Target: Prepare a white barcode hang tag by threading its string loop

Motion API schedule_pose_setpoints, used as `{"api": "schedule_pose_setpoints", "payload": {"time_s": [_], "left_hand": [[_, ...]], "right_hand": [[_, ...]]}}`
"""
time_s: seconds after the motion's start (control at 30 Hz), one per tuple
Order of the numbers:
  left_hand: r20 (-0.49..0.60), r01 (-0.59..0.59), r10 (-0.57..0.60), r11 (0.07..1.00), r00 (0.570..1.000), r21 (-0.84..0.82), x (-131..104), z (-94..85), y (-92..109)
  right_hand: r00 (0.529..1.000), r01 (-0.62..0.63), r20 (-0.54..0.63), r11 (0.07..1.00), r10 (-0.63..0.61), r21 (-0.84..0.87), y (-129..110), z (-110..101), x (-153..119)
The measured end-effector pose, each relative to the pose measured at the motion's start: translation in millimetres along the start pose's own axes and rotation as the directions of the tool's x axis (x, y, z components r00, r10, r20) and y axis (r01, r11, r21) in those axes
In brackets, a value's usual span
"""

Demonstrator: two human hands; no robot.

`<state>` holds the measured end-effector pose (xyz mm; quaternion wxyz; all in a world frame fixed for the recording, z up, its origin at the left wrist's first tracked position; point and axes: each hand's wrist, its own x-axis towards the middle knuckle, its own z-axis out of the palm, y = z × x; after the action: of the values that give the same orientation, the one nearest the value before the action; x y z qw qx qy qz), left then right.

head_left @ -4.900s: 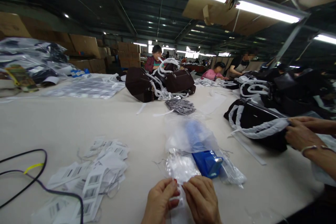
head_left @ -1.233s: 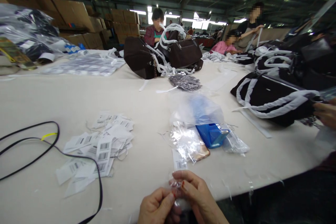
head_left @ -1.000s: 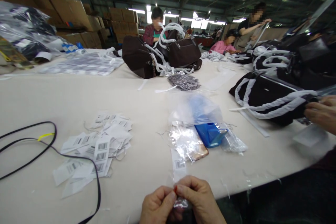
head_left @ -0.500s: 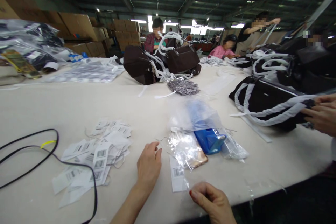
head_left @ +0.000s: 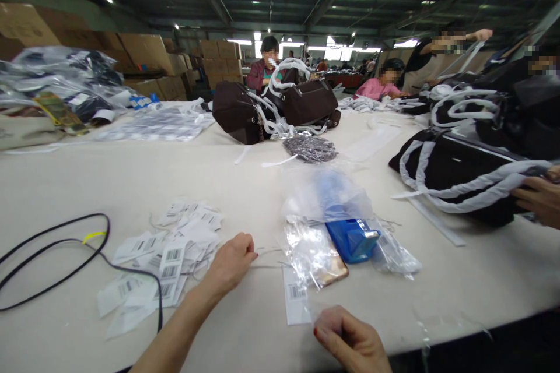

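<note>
My left hand (head_left: 230, 265) reaches out over the cream table (head_left: 131, 180), its fingertips pinched on a thin pale string (head_left: 269, 253) lying there. Just left of it is a loose pile of white barcode tags (head_left: 166, 256). My right hand (head_left: 350, 341) is closed near the table's front edge; it seems to pinch a small clear bag (head_left: 311, 316), which is hard to make out. One barcode tag (head_left: 295, 302) lies flat beside that hand. Beyond it sit crumpled clear bags (head_left: 308, 247) over a copper-coloured phone (head_left: 335, 269).
A blue tool (head_left: 352, 239) lies in a plastic bag. A black cable (head_left: 65, 262) loops at the left. At right, a co-worker's hand (head_left: 540, 198) holds a black bag with white-wrapped handles (head_left: 459, 178). Brown bags (head_left: 271, 111) and other people are at the far end.
My hands were together on a small clear bag at the table's edge. The left hand let go, reached forward and closed on the string. The right hand stayed near the edge.
</note>
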<state>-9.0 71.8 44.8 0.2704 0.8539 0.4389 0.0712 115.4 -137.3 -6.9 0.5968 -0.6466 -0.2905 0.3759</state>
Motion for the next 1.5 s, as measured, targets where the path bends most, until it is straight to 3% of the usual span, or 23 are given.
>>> {"api": "schedule_pose_setpoints", "payload": {"time_s": [0.17, 0.37, 0.6, 0.77, 0.9, 1.13, 1.23, 1.33, 1.43, 1.5], "left_hand": [[0.04, -0.023, 0.028, 0.993, 0.999, -0.113, -25.5, -31.4, 2.6], [0.059, -0.046, 0.068, 0.945, 0.996, -0.323, -41.0, -55.4, 9.7], [0.079, -0.073, 0.119, 0.896, 0.99, -0.437, -53.8, -70.4, 14.9], [-0.012, -0.094, 0.104, 0.826, 0.994, -0.556, -51.7, -81.2, 13.3], [-0.118, -0.046, -0.044, 0.743, 0.992, -0.668, -42.5, -85.3, 5.0], [-0.17, 0.075, -0.274, 0.7, 0.947, -0.71, -10.0, -59.5, -18.6], [-0.156, 0.145, -0.343, 0.706, 0.926, -0.693, -9.1, -42.3, -24.8], [-0.176, 0.183, -0.386, 0.73, 0.906, -0.659, -30.2, -23.4, -29.4], [-0.197, 0.197, -0.397, 0.756, 0.897, -0.625, -65.5, 1.2, -32.1], [-0.011, 0.284, -0.388, 0.693, 0.922, -0.663, -87.0, 20.4, -30.4]], "right_hand": [[0.981, 0.155, 0.141, 0.976, -0.134, -0.151, -13.5, 1.6, 14.1], [0.916, 0.176, 0.399, 0.944, -0.053, -0.28, -28.6, 19.5, 40.1], [0.834, 0.238, 0.551, 0.906, -0.007, -0.35, -42.6, 49.4, 74.4], [0.767, 0.131, 0.641, 0.97, 0.032, -0.205, -37.8, 59.7, 83.9], [0.796, -0.015, 0.601, 0.994, 0.078, -0.11, -33.5, 57.3, 72.1], [0.849, -0.193, 0.514, 0.977, 0.122, 0.088, -30.1, 54.8, 39.8], [0.872, -0.214, 0.471, 0.969, 0.134, 0.121, -28.0, 54.0, 30.8], [0.896, -0.202, 0.422, 0.973, 0.138, 0.11, -26.2, 50.6, 26.0], [0.91, -0.205, 0.384, 0.974, 0.155, 0.093, -23.9, 47.7, 23.6], [0.911, -0.217, 0.376, 0.972, 0.17, 0.087, -21.1, 48.0, 22.4]]}}
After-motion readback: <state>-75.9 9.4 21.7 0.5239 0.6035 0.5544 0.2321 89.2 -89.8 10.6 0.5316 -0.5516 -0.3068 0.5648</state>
